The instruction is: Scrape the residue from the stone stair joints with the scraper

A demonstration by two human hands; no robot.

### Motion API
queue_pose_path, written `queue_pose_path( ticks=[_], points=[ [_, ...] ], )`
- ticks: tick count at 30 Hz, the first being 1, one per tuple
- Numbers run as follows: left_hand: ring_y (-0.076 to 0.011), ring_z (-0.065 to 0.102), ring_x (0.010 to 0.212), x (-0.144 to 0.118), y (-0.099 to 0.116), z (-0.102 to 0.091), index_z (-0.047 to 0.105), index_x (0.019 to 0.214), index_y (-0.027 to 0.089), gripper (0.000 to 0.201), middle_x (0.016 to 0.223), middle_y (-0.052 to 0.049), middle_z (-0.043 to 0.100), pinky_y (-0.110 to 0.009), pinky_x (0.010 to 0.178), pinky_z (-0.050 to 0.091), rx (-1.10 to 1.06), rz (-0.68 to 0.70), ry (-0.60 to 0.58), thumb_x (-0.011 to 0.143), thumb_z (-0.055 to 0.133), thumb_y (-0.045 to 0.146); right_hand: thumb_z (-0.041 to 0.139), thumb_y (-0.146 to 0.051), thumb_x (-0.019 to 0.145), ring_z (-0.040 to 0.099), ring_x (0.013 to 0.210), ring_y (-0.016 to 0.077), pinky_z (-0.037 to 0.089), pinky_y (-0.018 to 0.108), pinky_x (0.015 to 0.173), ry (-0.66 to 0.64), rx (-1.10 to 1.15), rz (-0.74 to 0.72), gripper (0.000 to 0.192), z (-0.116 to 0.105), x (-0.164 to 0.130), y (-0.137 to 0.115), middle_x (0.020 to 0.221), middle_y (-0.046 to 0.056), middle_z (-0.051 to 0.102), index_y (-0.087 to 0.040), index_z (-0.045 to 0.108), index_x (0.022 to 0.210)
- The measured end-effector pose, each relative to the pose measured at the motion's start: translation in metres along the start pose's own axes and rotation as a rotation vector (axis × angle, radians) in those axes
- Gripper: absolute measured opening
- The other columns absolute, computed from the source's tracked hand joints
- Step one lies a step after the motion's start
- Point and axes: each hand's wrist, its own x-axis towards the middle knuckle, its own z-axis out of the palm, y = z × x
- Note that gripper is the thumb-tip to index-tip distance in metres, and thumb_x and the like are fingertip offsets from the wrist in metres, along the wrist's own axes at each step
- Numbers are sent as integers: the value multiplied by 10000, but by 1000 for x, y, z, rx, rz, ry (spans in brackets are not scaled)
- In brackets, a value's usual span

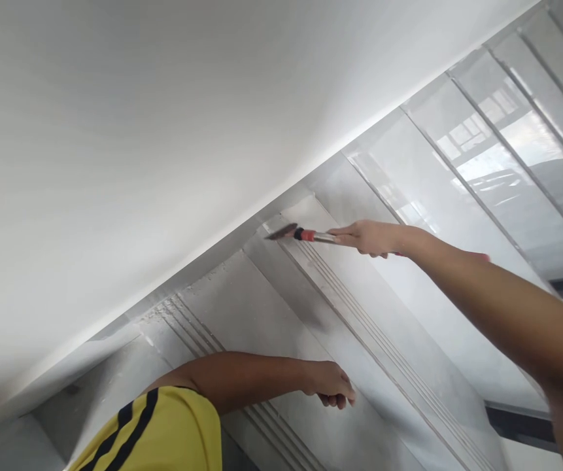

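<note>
My right hand (372, 237) is closed round the metal handle of a scraper (320, 237) with a red and black collar. Its flat, dark head (281, 231) points left and reaches the end of a grey stair step (320, 222), close to the base of the white wall. Whether the blade presses on the surface cannot be made out. A bit of red shows behind my forearm. My left hand (333, 386) hangs lower down over the steps, its fingers curled in, with nothing visible in them. A yellow sleeve with black stripes covers my left upper arm.
A smooth white wall (138, 131) fills the upper left and meets the stairs along a slanting grey skirting (212, 268). Crumbs of debris (163, 309) lie by the grooved step edge at left. Glossy steps (497, 144) reflecting a window run to the upper right.
</note>
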Motion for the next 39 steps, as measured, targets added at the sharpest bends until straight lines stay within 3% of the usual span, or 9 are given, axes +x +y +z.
queue_pose_path(
  ticks=[4,9,15,21,27,33,36,39],
  points=[
    [-60,451,527,-2,-1,-2,638,728,163,109,665,8,565,-207,518,374,6,2,13,711,631,271,302,-679,848,409,469,121,311,243,435,-22,-25,44,728,2,-3,11,653,50,512,-265,327,1446],
    [-66,456,536,3,-1,0,642,744,166,129,674,2,571,-208,521,376,25,19,-9,718,616,289,331,-659,851,390,470,106,315,240,451,45,-4,33,704,-18,21,1,668,44,504,-286,314,1448],
    [-64,454,536,0,1,1,635,731,166,110,673,3,567,-202,509,369,30,29,9,703,614,271,312,-670,849,371,467,111,300,242,439,7,-33,80,731,-9,6,13,655,46,503,-249,326,1447],
    [-61,451,539,4,1,3,645,745,173,131,682,8,575,-203,528,377,56,27,-9,711,631,299,354,-654,846,397,485,105,314,237,468,84,-8,30,705,-21,29,3,684,47,528,-274,334,1440],
    [-64,452,539,3,-2,-5,642,746,175,149,700,4,576,-210,525,374,50,27,8,709,631,318,347,-663,839,370,457,110,302,242,439,15,-25,57,729,-10,9,28,648,46,514,-244,353,1436],
    [-67,453,533,1,3,1,642,735,165,116,657,7,564,-211,526,368,37,34,5,702,638,277,349,-649,853,411,476,104,340,237,460,100,-10,32,718,-25,40,7,720,64,555,-257,305,1454],
    [-66,450,529,-3,3,3,632,719,157,108,640,9,553,-212,520,362,24,24,1,712,628,265,343,-643,861,425,473,99,342,226,451,74,29,38,716,-6,28,14,737,70,568,-253,291,1459],
    [-67,439,520,-7,3,3,619,707,154,96,623,11,544,-217,512,354,11,11,2,731,598,245,324,-631,872,436,459,103,332,215,421,2,61,85,698,35,-11,43,713,62,562,-249,299,1456]
  ],
)
